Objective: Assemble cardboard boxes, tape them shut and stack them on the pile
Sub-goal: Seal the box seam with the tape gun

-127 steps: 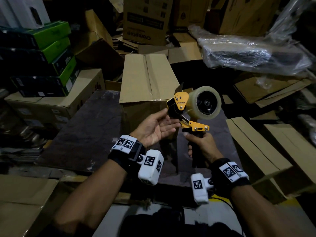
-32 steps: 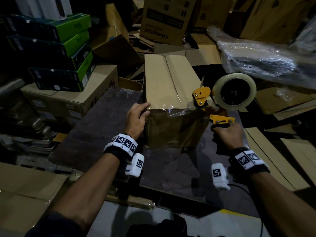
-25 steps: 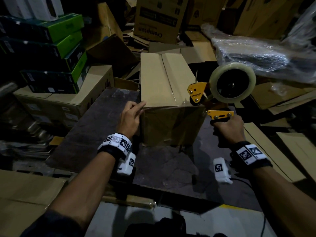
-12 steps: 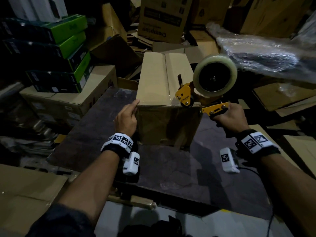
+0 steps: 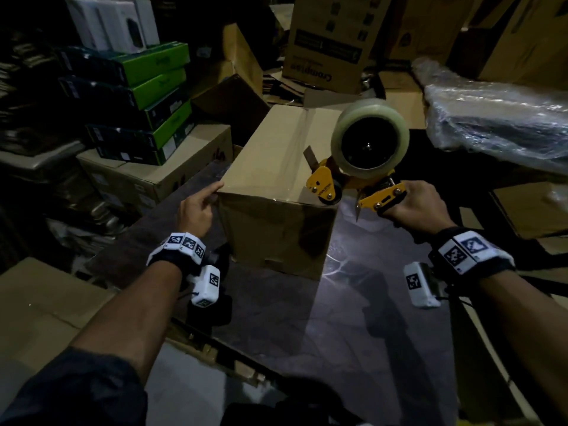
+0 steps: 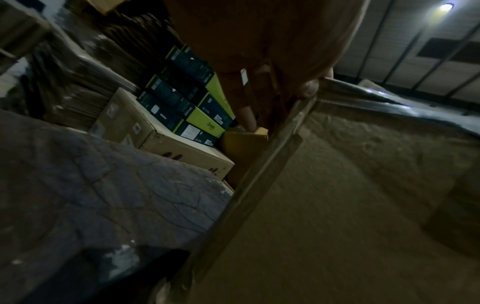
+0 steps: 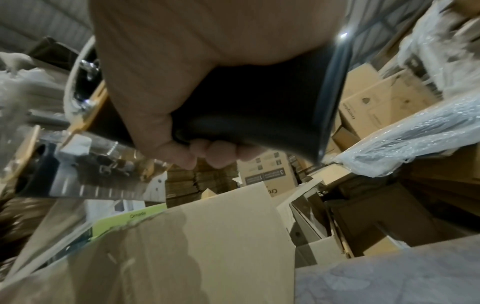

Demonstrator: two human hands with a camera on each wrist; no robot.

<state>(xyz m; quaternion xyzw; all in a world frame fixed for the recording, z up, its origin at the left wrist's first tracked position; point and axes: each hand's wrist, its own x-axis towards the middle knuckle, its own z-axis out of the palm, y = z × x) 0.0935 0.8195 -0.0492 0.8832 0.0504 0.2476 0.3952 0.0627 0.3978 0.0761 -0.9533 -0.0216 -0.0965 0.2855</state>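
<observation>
A plain cardboard box (image 5: 270,167) stands on a dark board (image 5: 353,318), its top flaps closed. My left hand (image 5: 198,212) rests against the box's near left corner, the index fingertip touching the top edge; the left wrist view shows a fingertip (image 6: 309,88) on that edge of the box (image 6: 337,205). My right hand (image 5: 413,207) grips the handle of a yellow tape dispenser (image 5: 325,186) carrying a clear tape roll (image 5: 370,142). Its roller sits on the box top at the near edge, towards the right. In the right wrist view the fingers (image 7: 215,152) wrap the black handle (image 7: 259,123).
Green and black cartons (image 5: 144,96) are stacked on a brown carton (image 5: 153,173) to the left. A plastic-wrapped bundle (image 5: 498,124) lies at the right, printed cartons (image 5: 332,41) behind. Flat cardboard (image 5: 37,302) lies at the lower left and more flat cardboard (image 5: 528,210) at the right.
The dispenser has moved left from beside the box's right front corner onto the top's near edge. My left hand slid from over the corner to its side.
</observation>
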